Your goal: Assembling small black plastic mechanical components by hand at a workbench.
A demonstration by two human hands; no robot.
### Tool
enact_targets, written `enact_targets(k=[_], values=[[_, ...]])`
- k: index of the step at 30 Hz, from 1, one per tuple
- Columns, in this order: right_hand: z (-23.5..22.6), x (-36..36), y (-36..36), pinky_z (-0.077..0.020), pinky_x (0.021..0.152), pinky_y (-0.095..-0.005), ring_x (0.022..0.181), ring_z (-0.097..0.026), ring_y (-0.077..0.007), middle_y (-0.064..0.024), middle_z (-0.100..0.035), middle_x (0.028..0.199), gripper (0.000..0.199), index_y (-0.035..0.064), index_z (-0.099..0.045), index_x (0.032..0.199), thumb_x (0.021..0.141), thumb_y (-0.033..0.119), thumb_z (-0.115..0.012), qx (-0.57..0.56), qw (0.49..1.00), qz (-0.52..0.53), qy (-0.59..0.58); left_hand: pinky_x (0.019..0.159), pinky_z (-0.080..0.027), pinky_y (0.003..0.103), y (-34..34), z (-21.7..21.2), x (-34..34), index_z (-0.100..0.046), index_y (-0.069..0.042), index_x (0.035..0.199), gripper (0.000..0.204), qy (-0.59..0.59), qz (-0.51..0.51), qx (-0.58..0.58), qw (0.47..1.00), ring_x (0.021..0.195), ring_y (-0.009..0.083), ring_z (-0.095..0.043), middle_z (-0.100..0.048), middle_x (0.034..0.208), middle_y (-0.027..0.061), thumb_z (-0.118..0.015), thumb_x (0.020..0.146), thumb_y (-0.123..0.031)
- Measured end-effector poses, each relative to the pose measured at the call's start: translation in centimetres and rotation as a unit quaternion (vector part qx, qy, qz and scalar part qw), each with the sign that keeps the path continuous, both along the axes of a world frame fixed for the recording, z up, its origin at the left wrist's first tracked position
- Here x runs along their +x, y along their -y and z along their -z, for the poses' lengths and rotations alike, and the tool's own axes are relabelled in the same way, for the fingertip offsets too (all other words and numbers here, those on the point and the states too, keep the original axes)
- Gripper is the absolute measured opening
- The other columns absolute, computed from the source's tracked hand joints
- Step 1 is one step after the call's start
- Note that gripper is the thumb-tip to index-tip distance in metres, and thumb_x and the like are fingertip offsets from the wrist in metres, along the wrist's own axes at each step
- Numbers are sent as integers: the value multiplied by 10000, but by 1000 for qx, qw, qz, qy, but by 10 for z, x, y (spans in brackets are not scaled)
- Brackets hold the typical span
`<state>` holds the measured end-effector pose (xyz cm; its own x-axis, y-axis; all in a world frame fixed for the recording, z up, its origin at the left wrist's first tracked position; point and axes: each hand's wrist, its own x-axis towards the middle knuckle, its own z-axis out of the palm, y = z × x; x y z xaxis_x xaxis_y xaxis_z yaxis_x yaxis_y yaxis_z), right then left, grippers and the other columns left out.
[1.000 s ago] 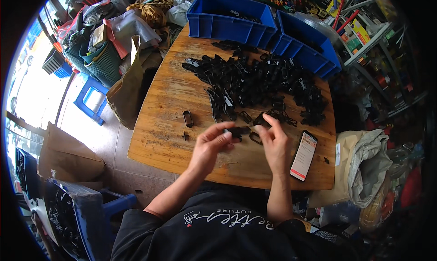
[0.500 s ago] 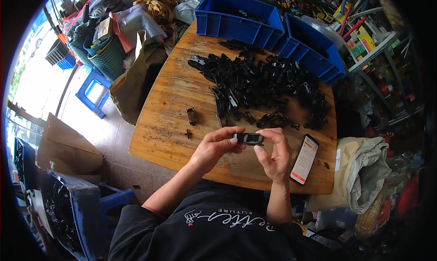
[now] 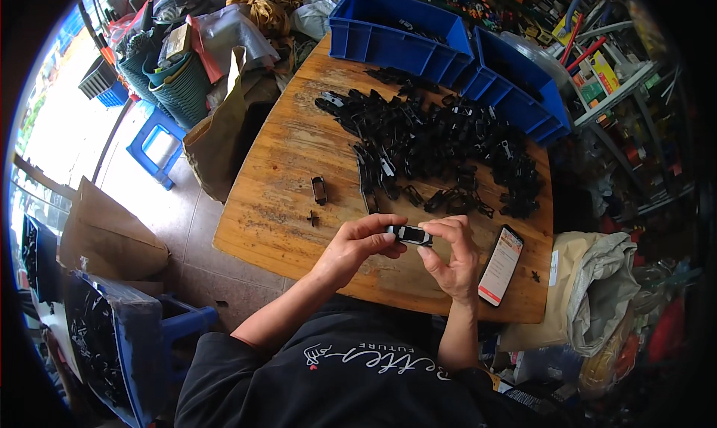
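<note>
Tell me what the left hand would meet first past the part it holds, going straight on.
Probably the right hand, at the far end of the black frame-shaped part; exact depth is unclear.

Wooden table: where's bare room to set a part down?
Widest: the left of the table, between its edge and the black pile, interrupted by a loose frame and cross-shaped piece. Another lies between the left forearm and right forearm, along the near edge. Crowded: the far middle and right, where the pile spreads before two blue bins.
</note>
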<state>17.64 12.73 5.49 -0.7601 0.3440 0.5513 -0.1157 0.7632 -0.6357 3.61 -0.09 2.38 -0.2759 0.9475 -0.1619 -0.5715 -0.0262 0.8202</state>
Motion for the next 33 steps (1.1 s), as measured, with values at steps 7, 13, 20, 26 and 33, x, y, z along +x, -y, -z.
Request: enact_targets(k=[7,13,20,26,33], values=[[9,-14,7,-431,777,-277,845,-529,-165,-57,-582,937,296,19,-577,1025,800,192,-658,-77,995,-24,55,691,-465,242,2,14,2,-547,1,1033,217,10,-116,16,993,719,118,-573,-613,820,64,-592,826,-46],[21,-38,21,-395,749,-188,816,-499,-63,-9,-555,893,288,-18,-552,1025,887,233,-585,-389,913,-100,66,658,-470,238,8,20,-11,-528,-18,1119,300,230,-135,94,959,671,104,-549,-591,840,38,-596,830,-64],[6,-101,10,-396,595,-225,673,-482,-74,5,-556,720,305,16,-589,940,860,309,-609,-200,957,-186,93,655,-447,224,25,18,-48,-525,-56,894,130,217,-235,110,941,672,99,-528,-566,812,20,-531,897,-186],[48,-133,-5,-384,721,-395,811,-513,-253,-92,-557,815,304,57,-553,782,745,327,-687,219,934,172,223,698,-476,322,41,11,-88,-556,-68,913,156,260,-318,135,901,769,169,-558,-608,987,109,-495,908,-212],[53,-135,4,-377,771,-418,889,-516,-262,-90,-560,885,299,57,-566,840,696,270,-718,228,914,229,243,587,-385,254,31,37,-79,-516,-77,835,42,240,-168,173,940,611,119,-429,-502,719,26,-552,837,-98]])
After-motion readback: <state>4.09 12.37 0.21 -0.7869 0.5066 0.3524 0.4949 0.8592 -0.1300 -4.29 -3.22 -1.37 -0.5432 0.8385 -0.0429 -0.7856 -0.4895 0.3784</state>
